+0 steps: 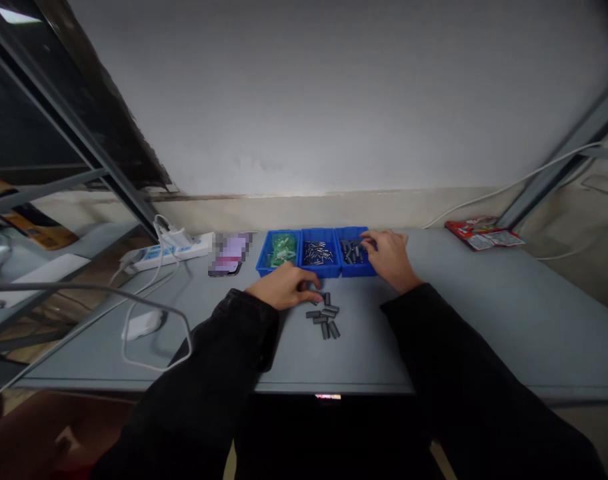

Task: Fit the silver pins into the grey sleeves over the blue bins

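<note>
Grey bench (484,320) against a pale wall, dim light; metal shelving frames cut off at both side edges.

Far centre, three blue bins side by side: left bin (279,252) with green pieces, middle bin (319,253) with small silvery pins, right bin (353,253) with dark cylinders. Contents too small to identify further.

Right hand (390,257): palm down at the right bin, fingers curled over its right rim and into the contents; whether anything is pinched cannot be told, the fingertips being hidden among the parts.

Left hand (284,287): resting knuckles-up on the bench just near of the bins, fingers loosely curled, fingertips touching or just beside the far end of a loose pile of dark cylinders (325,316); a grip on any piece cannot be made out.

Both forearms in black sleeves, cut off at the near edge.

Left of the bins: a blurred purple item (230,253), a white power strip (171,251) with a plugged adapter, white cables, a white charger block (141,323). Far right: a red packet (481,235), print unreadable.
</note>
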`<action>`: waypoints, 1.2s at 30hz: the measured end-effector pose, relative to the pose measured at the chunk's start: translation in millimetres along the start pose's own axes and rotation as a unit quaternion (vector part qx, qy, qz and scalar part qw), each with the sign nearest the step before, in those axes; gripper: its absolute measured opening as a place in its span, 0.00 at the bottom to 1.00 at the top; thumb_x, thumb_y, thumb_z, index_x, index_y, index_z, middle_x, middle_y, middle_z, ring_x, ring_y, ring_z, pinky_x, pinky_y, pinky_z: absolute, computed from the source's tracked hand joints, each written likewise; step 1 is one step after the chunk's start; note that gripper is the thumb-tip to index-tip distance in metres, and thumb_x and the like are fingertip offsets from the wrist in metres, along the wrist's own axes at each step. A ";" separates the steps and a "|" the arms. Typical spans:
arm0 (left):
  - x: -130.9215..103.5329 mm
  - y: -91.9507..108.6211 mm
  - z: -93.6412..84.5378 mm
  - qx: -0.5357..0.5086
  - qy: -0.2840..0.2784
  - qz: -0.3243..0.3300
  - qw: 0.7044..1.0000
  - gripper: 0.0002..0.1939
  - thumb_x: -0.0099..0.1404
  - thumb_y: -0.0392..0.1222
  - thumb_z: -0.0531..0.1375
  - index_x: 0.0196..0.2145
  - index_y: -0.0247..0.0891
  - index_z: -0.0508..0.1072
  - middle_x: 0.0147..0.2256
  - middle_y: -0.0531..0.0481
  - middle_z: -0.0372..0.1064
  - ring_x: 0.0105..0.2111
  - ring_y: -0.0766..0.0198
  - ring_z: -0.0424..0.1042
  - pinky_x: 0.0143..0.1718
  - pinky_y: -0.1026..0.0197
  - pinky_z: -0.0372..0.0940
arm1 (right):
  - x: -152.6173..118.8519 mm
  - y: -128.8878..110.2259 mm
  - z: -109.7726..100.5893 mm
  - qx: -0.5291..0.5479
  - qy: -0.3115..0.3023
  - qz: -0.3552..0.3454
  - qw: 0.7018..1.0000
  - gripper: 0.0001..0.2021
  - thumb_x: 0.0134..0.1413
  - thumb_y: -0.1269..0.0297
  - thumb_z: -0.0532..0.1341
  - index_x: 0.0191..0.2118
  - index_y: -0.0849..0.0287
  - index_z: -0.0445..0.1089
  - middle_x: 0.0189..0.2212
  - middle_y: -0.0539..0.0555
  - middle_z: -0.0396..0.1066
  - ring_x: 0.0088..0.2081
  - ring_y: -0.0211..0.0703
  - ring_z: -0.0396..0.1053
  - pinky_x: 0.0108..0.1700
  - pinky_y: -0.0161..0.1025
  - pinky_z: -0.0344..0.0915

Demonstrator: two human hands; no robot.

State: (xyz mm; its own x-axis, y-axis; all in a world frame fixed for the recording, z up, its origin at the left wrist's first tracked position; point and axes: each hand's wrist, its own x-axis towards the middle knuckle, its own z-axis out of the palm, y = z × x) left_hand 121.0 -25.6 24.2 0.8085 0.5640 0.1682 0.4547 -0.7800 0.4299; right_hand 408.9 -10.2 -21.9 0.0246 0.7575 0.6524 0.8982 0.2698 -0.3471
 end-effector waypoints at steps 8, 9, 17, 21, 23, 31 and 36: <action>-3.0 -12.9 6.4 -0.073 -0.043 -0.010 0.996 0.07 0.61 0.39 0.72 0.39 0.42 0.83 0.24 0.56 0.73 0.21 0.66 0.70 0.24 0.64 0.62 | -1.6 -20.4 -7.5 0.024 0.004 -0.016 1.000 0.10 0.64 0.70 0.57 0.40 0.56 0.76 0.39 0.57 0.79 0.46 0.57 0.70 0.50 0.53 0.54; -3.0 -13.2 7.7 -0.079 -0.041 -0.010 0.996 0.06 0.61 0.38 0.71 0.37 0.42 0.82 0.23 0.56 0.72 0.21 0.66 0.70 0.24 0.64 0.62 | -2.0 -24.0 -8.3 0.032 0.004 -0.024 0.999 0.10 0.64 0.70 0.57 0.39 0.55 0.76 0.39 0.57 0.79 0.46 0.56 0.70 0.50 0.53 0.54; 0.2 -0.8 9.9 -0.032 0.009 -0.010 0.999 0.02 0.67 0.39 0.66 0.37 0.39 0.78 0.24 0.55 0.71 0.22 0.64 0.69 0.25 0.62 0.59 | -13.4 -63.9 -16.4 0.102 0.026 -0.146 0.984 0.10 0.70 0.63 0.56 0.38 0.55 0.74 0.34 0.53 0.78 0.39 0.50 0.69 0.46 0.48 0.55; 2.9 4.1 9.0 -0.008 0.071 0.018 0.997 0.04 0.73 0.40 0.61 0.44 0.39 0.74 0.28 0.52 0.73 0.28 0.60 0.73 0.32 0.59 0.64 | -20.3 -76.2 -15.4 0.123 -0.019 -0.198 0.972 0.11 0.71 0.60 0.56 0.37 0.55 0.72 0.33 0.52 0.77 0.37 0.47 0.67 0.44 0.46 0.56; 3.7 3.9 9.9 -0.011 0.090 0.027 0.996 0.05 0.75 0.41 0.59 0.45 0.39 0.72 0.32 0.50 0.75 0.32 0.58 0.75 0.36 0.58 0.66 | -22.2 -77.3 -14.1 0.135 -0.041 -0.217 0.966 0.11 0.70 0.59 0.58 0.37 0.55 0.72 0.31 0.51 0.75 0.36 0.46 0.67 0.44 0.46 0.56; 2.7 1.4 17.5 -0.008 0.154 0.031 0.987 0.05 0.76 0.41 0.58 0.46 0.39 0.71 0.38 0.48 0.78 0.37 0.57 0.78 0.40 0.56 0.69 | -24.8 -74.4 -9.9 0.141 -0.058 -0.231 0.961 0.07 0.68 0.61 0.59 0.38 0.55 0.72 0.31 0.52 0.74 0.37 0.46 0.67 0.44 0.45 0.57; 2.8 -0.5 18.8 0.003 0.207 0.036 0.978 0.06 0.73 0.40 0.62 0.46 0.37 0.74 0.36 0.48 0.77 0.36 0.60 0.77 0.40 0.58 0.70 | -24.8 -71.8 -6.4 0.146 -0.060 -0.230 0.960 0.08 0.70 0.61 0.58 0.40 0.56 0.73 0.35 0.53 0.76 0.38 0.47 0.69 0.44 0.46 0.58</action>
State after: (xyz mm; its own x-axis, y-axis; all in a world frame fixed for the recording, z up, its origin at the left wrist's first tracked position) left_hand 130.1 -28.7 7.8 0.6188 0.5678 0.5429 0.4052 -0.8228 0.3986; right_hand 346.6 -52.1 -8.8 -0.4116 0.5775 0.7051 0.6406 0.7336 -0.2269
